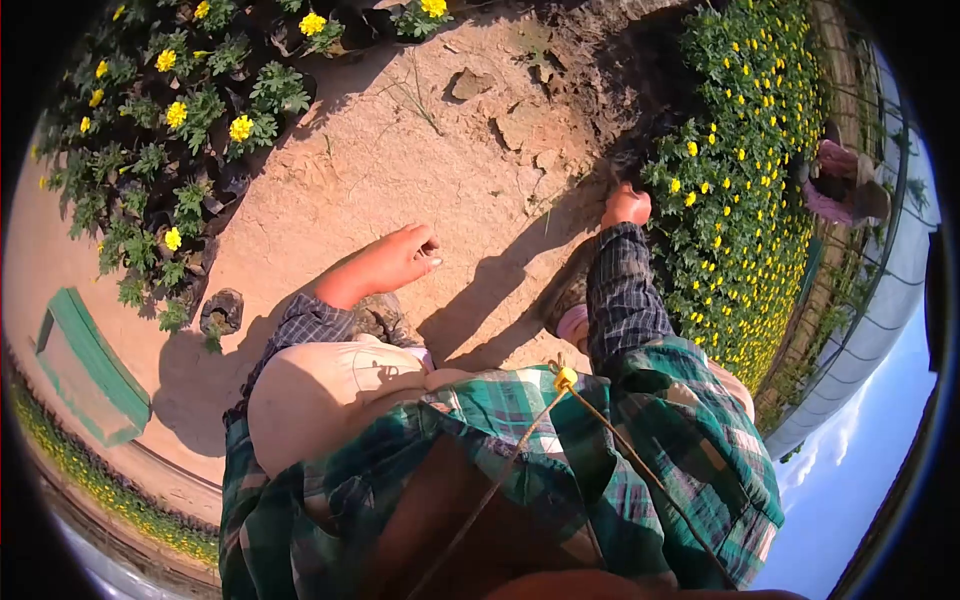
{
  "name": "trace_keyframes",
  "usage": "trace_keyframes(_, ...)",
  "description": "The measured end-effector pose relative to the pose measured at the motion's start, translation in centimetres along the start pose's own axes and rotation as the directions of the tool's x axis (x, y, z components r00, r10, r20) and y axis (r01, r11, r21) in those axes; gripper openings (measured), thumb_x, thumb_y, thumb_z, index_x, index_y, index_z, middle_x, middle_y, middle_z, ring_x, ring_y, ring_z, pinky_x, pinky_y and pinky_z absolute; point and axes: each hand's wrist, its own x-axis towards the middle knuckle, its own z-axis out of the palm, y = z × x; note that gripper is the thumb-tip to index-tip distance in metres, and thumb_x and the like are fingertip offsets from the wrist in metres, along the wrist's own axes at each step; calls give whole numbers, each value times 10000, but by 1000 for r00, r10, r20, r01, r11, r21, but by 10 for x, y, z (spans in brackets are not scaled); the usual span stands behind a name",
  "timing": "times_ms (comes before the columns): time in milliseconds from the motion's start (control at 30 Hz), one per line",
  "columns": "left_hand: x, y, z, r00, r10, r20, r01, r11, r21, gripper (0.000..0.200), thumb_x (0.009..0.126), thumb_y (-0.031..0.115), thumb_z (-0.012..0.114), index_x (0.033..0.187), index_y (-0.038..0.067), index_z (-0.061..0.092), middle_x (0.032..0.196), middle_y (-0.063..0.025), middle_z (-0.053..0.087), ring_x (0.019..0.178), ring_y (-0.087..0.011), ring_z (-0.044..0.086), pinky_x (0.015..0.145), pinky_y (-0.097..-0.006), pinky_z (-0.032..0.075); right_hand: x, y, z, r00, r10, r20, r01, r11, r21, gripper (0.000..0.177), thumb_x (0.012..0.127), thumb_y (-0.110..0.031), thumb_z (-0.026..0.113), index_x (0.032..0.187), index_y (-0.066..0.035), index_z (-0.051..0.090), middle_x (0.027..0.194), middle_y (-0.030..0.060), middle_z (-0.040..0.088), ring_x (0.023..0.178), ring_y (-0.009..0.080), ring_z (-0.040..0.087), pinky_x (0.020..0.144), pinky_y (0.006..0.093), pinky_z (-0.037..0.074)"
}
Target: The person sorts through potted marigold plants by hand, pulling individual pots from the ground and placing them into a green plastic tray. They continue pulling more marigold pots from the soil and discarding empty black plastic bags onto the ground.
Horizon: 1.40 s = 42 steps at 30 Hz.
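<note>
My left hand (pixel 405 255) hangs over the bare soil in front of my knee. Its fingers are loosely curled with a gap to the thumb, and I see nothing in it. At the near-left edge of the marigold bed (pixel 740 200), my right hand (pixel 627 207) is closed against the dark side of the plants. Whatever lies within its fingers is hidden. A dark shadowed strip (pixel 665 85) runs along the bed's edge by that hand. More marigold plants (pixel 180 130) with yellow blooms stand in dark bags at the upper left, apart from my left hand.
Dry, cracked soil (pixel 350 170) lies between the plant groups, with loose clods (pixel 470 85). A green bench-like object (pixel 95 365) and a single dark plant bag (pixel 222 312) are at the left. Beyond the bed, another person (pixel 845 185) bends near a pale tunnel cover (pixel 870 320).
</note>
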Motion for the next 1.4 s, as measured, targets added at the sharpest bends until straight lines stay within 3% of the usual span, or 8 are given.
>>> trace_keyframes(100,-1,-10,6,999,-9,-46,12,996,83,284,868,241,600,1006,4,527,954,-158,551,912,-301,566,786,-370,465,-63,-50,-8,872,-453,-187,404,880,-249,327,768,-228,623,851,86,588,778,164,655,666,262,580,644,414,450)
trace_keyframes(200,-2,-13,8,999,29,14,-30,999,40,336,837,271,621,1019,3,530,969,-165,553,908,-317,560,772,-399,459,-82,-75,18,837,-503,214,386,821,421,256,850,-179,560,850,74,597,779,112,636,670,214,567,675,366,482)
trace_keyframes(367,-3,0,15,982,-135,135,121,986,111,374,847,302,608,1044,-5,525,1029,-189,555,960,-343,555,801,-434,447,-252,-165,45,350,-682,642,734,626,265,188,785,-147,660,807,34,614,691,32,634,609,69,500,572,272,438)
trace_keyframes(433,-1,-9,22,971,-149,189,117,978,171,412,857,341,595,1071,-3,521,1077,-204,555,1004,-354,548,817,-441,445,-312,-181,59,-2,-707,707,870,347,350,205,727,-206,653,769,-8,623,677,179,624,588,266,615,582,360,471)
trace_keyframes(633,-3,-57,59,952,-85,294,111,991,-73,496,847,396,593,1157,11,566,1051,-165,636,936,-273,604,777,-374,478,-461,-157,106,-632,-583,511,726,-213,654,151,692,-173,601,729,-27,614,666,162,623,637,325,628,573,410,506)
trace_keyframes(867,-15,-43,40,913,-253,319,232,967,102,474,868,355,578,1180,0,561,1113,-181,621,1006,-279,599,807,-345,476,-405,-139,99,-336,-775,535,608,255,752,177,756,-152,611,891,-41,589,839,163,611,784,353,614,694,418,507)
trace_keyframes(1067,-13,2,12,960,-91,263,77,995,64,311,860,228,611,1044,0,506,968,-177,539,892,-279,576,773,-359,469,-143,-111,55,720,-687,100,681,727,86,221,763,-20,618,971,-19,543,912,161,517,842,330,532,764,413,441)
trace_keyframes(1400,-11,-15,19,975,-18,223,-12,991,132,348,845,276,629,1030,3,517,995,-176,533,893,-305,568,761,-387,462,35,-55,2,802,-596,39,534,687,-493,281,814,-226,658,986,-5,629,816,186,672,795,334,664,707,418,519)
